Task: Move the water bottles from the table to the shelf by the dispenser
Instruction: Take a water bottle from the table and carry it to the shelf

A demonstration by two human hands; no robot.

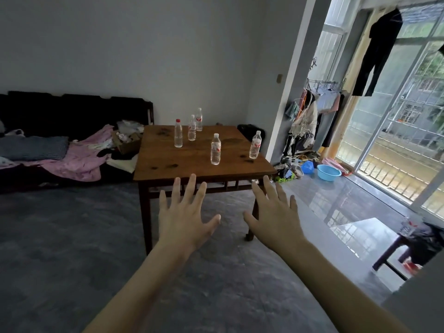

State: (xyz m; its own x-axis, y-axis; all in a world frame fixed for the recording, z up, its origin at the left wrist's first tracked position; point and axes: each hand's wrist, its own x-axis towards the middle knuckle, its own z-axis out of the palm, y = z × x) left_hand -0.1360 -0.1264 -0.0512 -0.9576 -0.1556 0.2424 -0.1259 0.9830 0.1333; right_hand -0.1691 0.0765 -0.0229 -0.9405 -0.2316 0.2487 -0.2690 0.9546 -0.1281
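Note:
Several clear water bottles stand upright on a brown wooden table (168, 164). One with a red cap (178, 137) is at the back left, two more (192, 128) (199, 119) stand behind it. A white-capped bottle (215, 150) stands mid-table and another (255, 145) near the right edge. My left hand (185, 212) and my right hand (274, 212) are stretched out in front of me, fingers spread, holding nothing, short of the table's near edge. No shelf or dispenser is in view.
A dark sofa (72, 111) piled with clothes and a pink blanket (81, 159) stands left of the table. At the right are a clothes rack (310, 121), a blue basin (328, 172), a sliding glass door (396, 131) and a small stool (394, 251). Grey floor lies between me and the table.

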